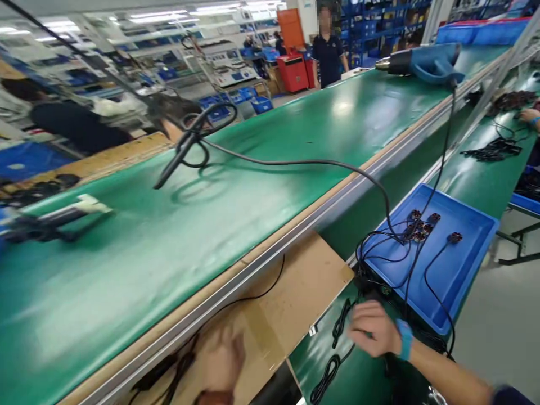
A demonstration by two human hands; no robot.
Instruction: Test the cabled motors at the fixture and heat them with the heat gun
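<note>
My right hand [373, 329], with a light blue band at the wrist, is over the lower bench. Its fingers are curled closed, and whatever is inside them is hidden. Close to it lie a tied black cable bundle [341, 323] and another coiled black cable [325, 379]. My left hand [221, 357] is smeared by motion above a cardboard sheet [295, 281]. Black cables [179, 371] lie to its left. Beyond my right hand is a blue tray [476, 225] holding several small round motor-like parts [455, 237] with black leads.
A raised green conveyor belt [261, 197] runs diagonally across. On it are a blue heat gun [434, 63], a looped black cord [192, 135] and a blurred white-tipped tool [84, 207]. More cables [493, 149] lie farther along the bench. A person [328, 56] stands behind the belt.
</note>
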